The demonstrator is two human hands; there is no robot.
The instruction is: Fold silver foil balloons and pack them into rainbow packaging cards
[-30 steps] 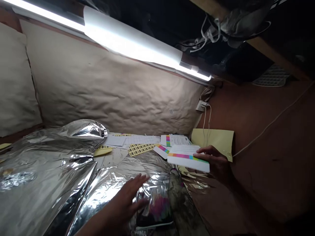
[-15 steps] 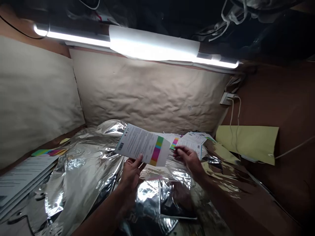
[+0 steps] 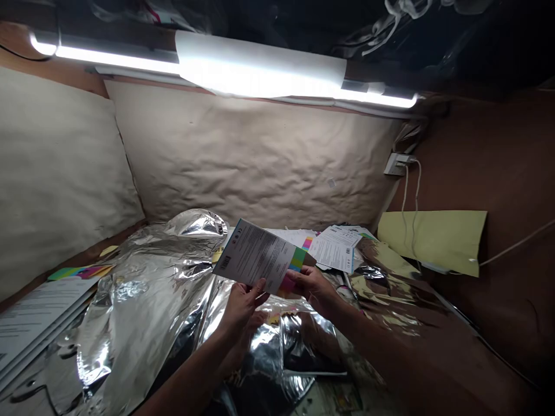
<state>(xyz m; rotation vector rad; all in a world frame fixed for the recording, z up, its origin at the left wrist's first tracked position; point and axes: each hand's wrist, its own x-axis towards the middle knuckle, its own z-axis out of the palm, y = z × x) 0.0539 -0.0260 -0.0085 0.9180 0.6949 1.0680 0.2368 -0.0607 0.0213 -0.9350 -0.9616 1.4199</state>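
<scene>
A printed card sleeve (image 3: 258, 257) with small text, a barcode and green, blue and pink colour bands is held tilted in front of me. My left hand (image 3: 245, 300) pinches its lower edge, thumb on top. At its right end my right hand (image 3: 313, 284) grips the colour-banded part between thumb and fingers. Behind my right hand several similar printed sheets (image 3: 333, 254) lie loosely overlapped. Crumpled silver foil (image 3: 143, 300) spreads under and around both hands.
On the left is a stack of printed sheets (image 3: 39, 312) with a colour-banded one on top. A yellow sheet (image 3: 433, 240) and a socket with cables (image 3: 395, 164) are at the right. A bright tube light (image 3: 260, 72) hangs above the papered back wall (image 3: 251, 156).
My right hand has come left and taken hold of the right end of the printed card sleeve. My left hand has moved slightly right with it, and the sleeve now tilts more.
</scene>
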